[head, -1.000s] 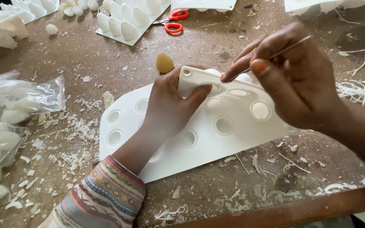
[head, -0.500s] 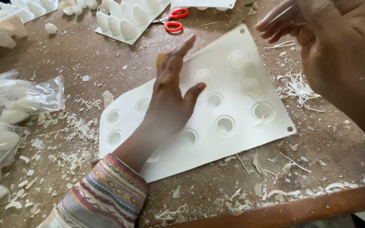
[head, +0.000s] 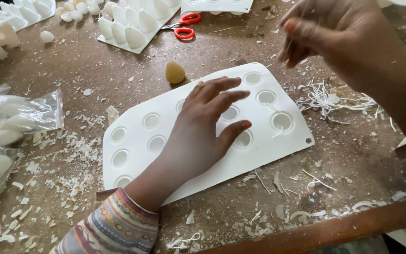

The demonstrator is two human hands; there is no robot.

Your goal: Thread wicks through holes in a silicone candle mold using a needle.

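Mould dropped flat on desk; left hand splayed, pressing it; right hand raised, pinching thin needle; threading holes underway; needs steady aim

Red-handled scissors lie at the far edge of the wooden table, just beside a white tray of egg-shaped castings. A tan wax lump sits mid-table. Clear bags of white castings occupy the left side, with white shavings scattered alongside
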